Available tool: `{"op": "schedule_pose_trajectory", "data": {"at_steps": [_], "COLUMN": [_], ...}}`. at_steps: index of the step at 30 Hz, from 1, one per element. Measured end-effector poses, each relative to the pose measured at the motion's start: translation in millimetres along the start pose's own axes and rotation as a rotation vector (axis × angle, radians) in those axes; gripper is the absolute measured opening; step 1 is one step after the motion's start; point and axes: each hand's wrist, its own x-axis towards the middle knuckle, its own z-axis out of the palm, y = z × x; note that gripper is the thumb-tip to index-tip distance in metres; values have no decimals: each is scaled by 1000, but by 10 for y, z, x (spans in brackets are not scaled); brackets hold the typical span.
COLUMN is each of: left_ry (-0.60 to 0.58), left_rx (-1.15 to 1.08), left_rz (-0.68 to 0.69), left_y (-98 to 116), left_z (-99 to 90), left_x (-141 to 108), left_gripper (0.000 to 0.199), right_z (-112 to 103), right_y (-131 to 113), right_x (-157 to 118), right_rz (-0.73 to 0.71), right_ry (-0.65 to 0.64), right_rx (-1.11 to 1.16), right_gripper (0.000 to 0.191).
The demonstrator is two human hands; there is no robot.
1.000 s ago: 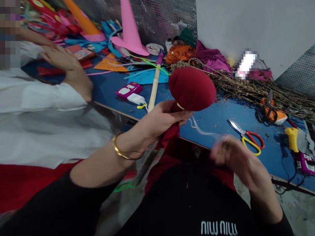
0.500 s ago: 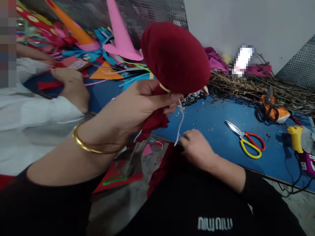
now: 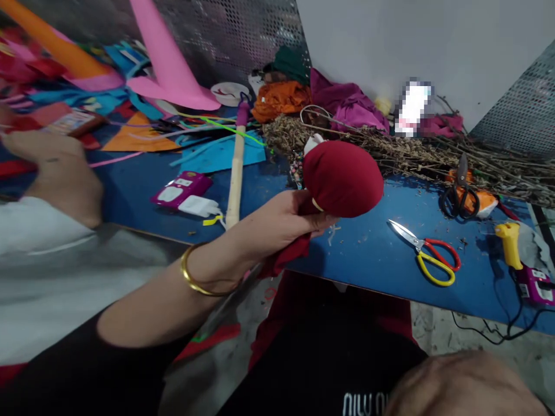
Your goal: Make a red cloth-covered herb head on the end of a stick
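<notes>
My left hand [image 3: 281, 222], with a gold bangle at the wrist, is closed around the gathered neck of a stuffed ball of dark red cloth [image 3: 344, 179]. The ball's rounded end points up and to the right, over the blue table. Loose cloth hangs below my fingers, and a bit of pale band shows at the neck. At the bottom right, close to my body, my right hand [image 3: 468, 384] is blurred and cut by the frame edge; its fingers cannot be made out. Scissors [image 3: 425, 251] with red and yellow handles lie on the table [image 3: 359, 260].
Dark scissors [image 3: 463, 196], a yellow glue gun [image 3: 511, 245] and a purple box [image 3: 535, 286] are at the right. Dried twigs [image 3: 416, 150] run along the back. Left lie a wooden stick [image 3: 236, 173], pink cone [image 3: 173, 63] and coloured strips. Another person's hand [image 3: 60, 167] rests there.
The red cloth ball has come down and to the right with my left hand. My right hand has moved from the table edge to the bottom right. The view has shifted rightward.
</notes>
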Motion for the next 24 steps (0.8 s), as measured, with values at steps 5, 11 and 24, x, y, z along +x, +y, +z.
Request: {"op": "schedule_pose_trajectory", "data": {"at_steps": [5, 11, 24], "left_ry": [-69, -144, -206], "left_rx": [-9, -39, -77], "left_rz": [15, -22, -41], "left_y": [33, -43, -115], "left_z": [87, 23, 250], "left_x": [32, 53, 170], "left_gripper": [28, 31, 37], "right_z": [58, -220, -124], "right_y": [96, 121, 550], "right_x": [341, 162, 1220], "right_rz": [97, 129, 2], "right_ry": [203, 158, 724], "right_rx": [-16, -15, 224], "right_gripper": [53, 29, 16]}}
